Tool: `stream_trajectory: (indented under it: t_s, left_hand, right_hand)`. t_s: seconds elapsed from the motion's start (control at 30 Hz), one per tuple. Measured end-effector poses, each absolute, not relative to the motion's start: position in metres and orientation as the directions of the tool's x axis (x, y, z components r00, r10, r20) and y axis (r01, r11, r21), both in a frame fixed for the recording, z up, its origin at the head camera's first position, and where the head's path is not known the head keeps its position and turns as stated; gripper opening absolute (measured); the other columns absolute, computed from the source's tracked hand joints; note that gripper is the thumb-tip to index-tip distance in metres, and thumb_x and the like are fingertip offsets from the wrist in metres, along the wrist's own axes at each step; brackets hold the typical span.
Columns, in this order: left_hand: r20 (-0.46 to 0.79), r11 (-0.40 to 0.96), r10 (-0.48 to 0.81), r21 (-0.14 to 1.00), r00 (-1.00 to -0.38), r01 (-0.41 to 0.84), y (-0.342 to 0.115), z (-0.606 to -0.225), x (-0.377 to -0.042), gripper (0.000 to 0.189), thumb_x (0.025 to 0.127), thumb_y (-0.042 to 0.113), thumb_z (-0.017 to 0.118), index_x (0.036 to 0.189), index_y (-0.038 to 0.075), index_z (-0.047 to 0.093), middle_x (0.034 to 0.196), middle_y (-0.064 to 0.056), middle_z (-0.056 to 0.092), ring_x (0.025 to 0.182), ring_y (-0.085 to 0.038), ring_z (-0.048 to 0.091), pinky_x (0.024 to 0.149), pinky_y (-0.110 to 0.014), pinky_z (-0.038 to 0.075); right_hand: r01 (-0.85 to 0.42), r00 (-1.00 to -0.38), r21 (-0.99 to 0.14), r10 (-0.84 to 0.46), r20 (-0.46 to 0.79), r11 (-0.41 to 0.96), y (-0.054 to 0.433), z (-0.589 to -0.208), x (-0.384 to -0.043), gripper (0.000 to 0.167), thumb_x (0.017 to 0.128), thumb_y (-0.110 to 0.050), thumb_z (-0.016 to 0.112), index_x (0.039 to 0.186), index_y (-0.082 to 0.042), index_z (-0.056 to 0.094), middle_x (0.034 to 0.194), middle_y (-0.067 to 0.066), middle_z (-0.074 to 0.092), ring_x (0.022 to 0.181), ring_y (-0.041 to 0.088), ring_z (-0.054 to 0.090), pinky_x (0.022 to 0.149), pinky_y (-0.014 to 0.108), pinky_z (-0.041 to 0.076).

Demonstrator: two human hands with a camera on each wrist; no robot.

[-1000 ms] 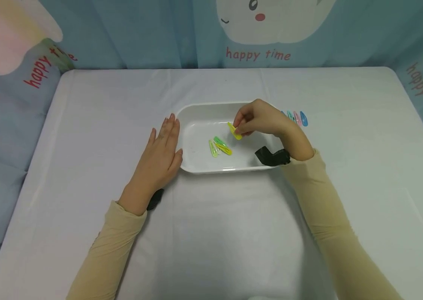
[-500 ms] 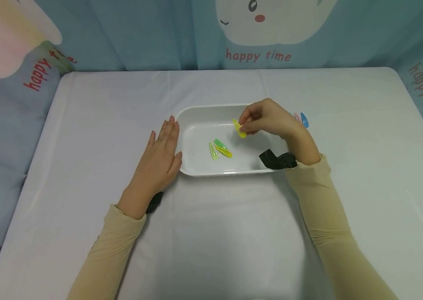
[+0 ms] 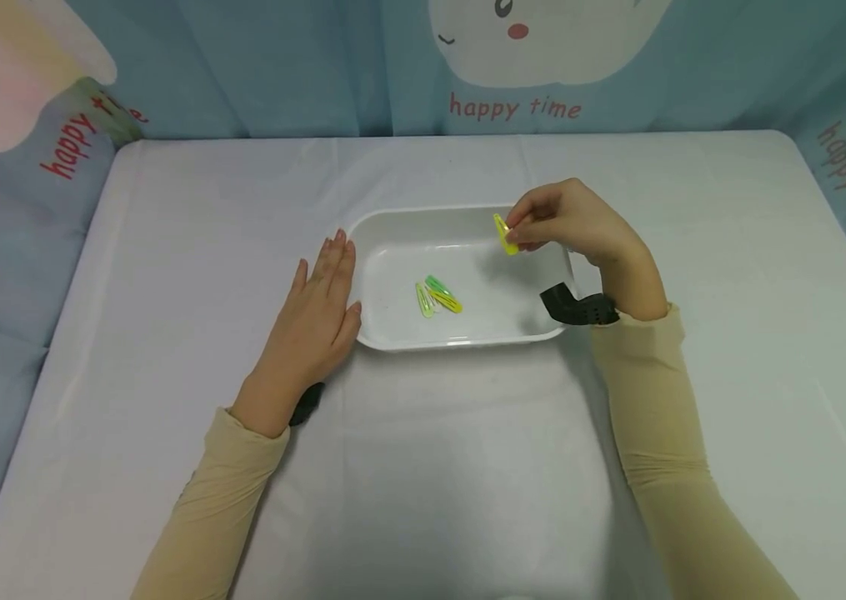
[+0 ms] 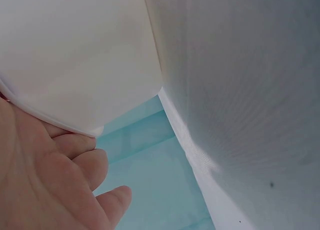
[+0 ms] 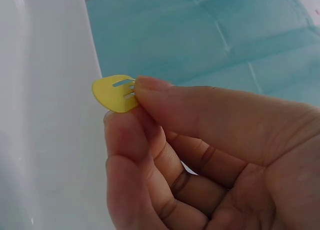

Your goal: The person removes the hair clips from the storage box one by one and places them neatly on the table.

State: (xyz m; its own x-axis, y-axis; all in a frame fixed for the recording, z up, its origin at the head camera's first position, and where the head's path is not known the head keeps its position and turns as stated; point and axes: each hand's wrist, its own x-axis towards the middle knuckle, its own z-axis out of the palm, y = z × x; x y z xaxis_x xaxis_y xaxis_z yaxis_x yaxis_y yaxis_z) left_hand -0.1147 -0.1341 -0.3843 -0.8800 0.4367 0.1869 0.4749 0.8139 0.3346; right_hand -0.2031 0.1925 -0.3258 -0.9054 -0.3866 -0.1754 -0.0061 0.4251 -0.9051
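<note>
Between thumb and fingers my right hand (image 3: 576, 221) pinches a yellow hair clip (image 3: 505, 234), raised over the right part of a white tray (image 3: 460, 340). The right wrist view shows the wide end of this yellow clip (image 5: 114, 93) sticking out past the thumb tip. My left hand (image 3: 313, 308) lies with straight fingers along the tray's left rim. In the left wrist view its fingertips (image 4: 95, 165) touch the tray wall (image 4: 90, 54). A small pile of green and yellow hair clips (image 3: 439, 296) lies on the tray floor, left of middle.
The tray stands on a white-covered table (image 3: 423, 467). A blue curtain (image 3: 302, 75) with cartoon prints hangs behind and at both sides. A black strap (image 3: 576, 307) sits at my right wrist, and another black piece (image 3: 307, 403) shows under the left wrist.
My right hand has moved right and farther back with the yellow clip, now hiding the row of blue, pink and teal clips beyond the tray. My left hand has stayed at the rim.
</note>
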Motion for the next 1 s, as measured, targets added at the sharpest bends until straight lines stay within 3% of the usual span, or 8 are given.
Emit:
stream_trajectory:
  t_s: [0.43,1.0]
  left_hand:
    - [0.192,0.81,0.437,0.339,-0.879,0.478,-0.134,-0.384,-0.115,0.062,0.097,0.018,0.037,0.149,-0.005,0.011,0.156,-0.016,0.007,0.143,-0.026,0.006,0.112,-0.052,0.008]
    - [0.179,0.809,0.439,0.347,-0.88,0.474,-0.134,-0.385,-0.116,0.062,0.097,0.019,0.035,0.149,-0.004,0.011,0.157,-0.015,0.006,0.144,-0.025,0.005,0.112,-0.051,0.007]
  right_hand:
    - [0.001,-0.921,-0.909,-0.354,-0.163,0.417,0.207,-0.321,-0.205,0.008,0.083,-0.006,0.069,0.088,0.0,0.068,0.077,0.004,0.068,0.074,0.026,0.064,0.07,0.027,0.053]
    - [0.044,-0.938,-0.917,-0.301,-0.175,0.396,0.219,-0.32,-0.206,0.006,0.083,-0.006,0.071,0.086,-0.002,0.069,0.073,0.003,0.068,0.067,0.019,0.063,0.063,0.025,0.052]
